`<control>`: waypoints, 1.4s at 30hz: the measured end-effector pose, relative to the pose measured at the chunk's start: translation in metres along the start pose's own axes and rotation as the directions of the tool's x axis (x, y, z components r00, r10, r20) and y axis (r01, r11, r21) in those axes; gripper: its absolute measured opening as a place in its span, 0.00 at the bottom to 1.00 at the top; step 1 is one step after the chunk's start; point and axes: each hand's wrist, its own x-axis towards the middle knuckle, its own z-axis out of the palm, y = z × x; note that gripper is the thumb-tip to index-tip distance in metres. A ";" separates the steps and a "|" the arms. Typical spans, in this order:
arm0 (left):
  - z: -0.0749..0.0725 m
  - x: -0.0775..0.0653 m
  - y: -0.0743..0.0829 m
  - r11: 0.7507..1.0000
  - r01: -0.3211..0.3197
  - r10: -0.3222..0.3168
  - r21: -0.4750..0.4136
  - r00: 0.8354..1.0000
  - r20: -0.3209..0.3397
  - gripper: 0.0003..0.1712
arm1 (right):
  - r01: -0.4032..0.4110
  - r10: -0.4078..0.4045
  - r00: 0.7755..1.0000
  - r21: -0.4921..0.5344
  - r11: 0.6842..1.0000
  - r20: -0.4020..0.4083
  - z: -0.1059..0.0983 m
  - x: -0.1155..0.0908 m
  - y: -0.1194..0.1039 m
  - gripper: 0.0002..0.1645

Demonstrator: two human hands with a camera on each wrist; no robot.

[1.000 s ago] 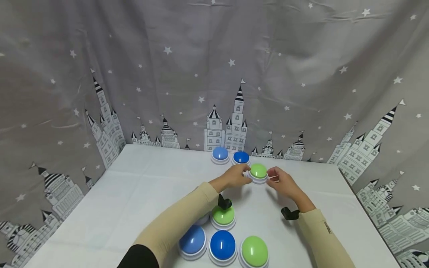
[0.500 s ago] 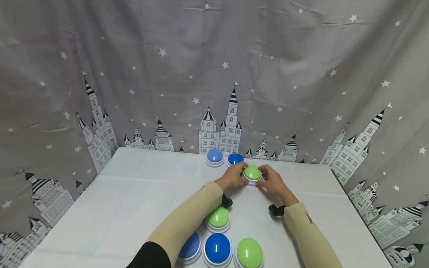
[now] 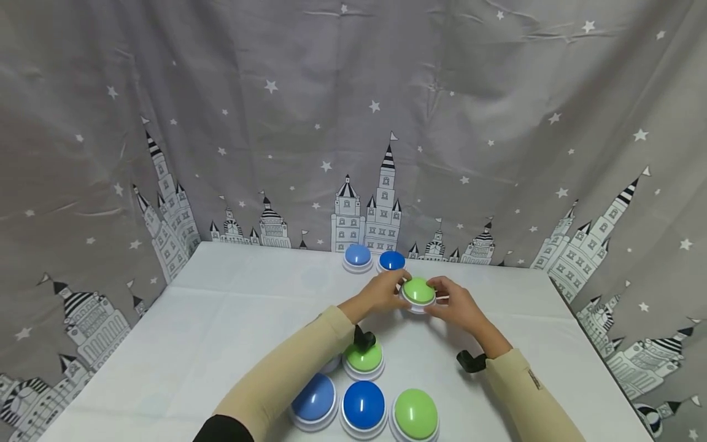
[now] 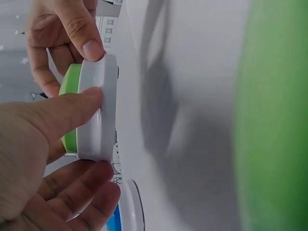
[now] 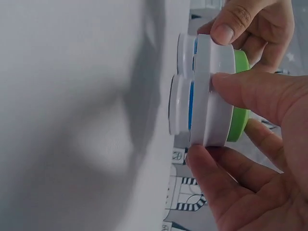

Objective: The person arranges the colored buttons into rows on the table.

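Observation:
A green push button (image 3: 418, 290) with a round white base hangs a little above the white table, held between both hands. My left hand (image 3: 380, 292) grips its left side, thumb against the white base (image 4: 91, 132) and fingers around the far edge in the left wrist view. From the other side my right hand (image 3: 457, 303) holds it the same way, with its thumb on the base (image 5: 216, 110) in the right wrist view. Just behind it stand a dark blue button (image 3: 392, 260) and a lighter blue button (image 3: 358, 255).
Closer to the person are a light blue button (image 3: 315, 399), a dark blue button (image 3: 363, 405) and a green button (image 3: 416, 412) in a row. Another green button (image 3: 363, 361) lies behind them, partly under the left wrist's black camera mount. A grey castle-print curtain (image 3: 276, 141) backs the table (image 3: 237, 307).
Both hands, at first apart on either side of the green button, have closed in on it and gripped it. The button has come up off the table and slightly toward the person.

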 end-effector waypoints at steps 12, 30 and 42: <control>-0.004 -0.047 0.017 0.998 -0.063 0.063 0.030 0.998 0.024 0.34 | 0.035 -0.034 0.999 -0.013 0.999 0.043 0.005 -0.039 -0.028 0.31; 0.007 -0.101 0.038 0.992 -0.073 0.053 0.106 0.983 0.176 0.35 | 0.072 -0.077 0.985 0.042 0.997 0.154 0.020 -0.096 -0.035 0.27; 0.014 -0.111 0.029 0.981 -0.145 0.118 0.128 0.973 0.199 0.35 | 0.077 -0.081 0.976 0.028 0.997 0.202 0.032 -0.102 -0.034 0.27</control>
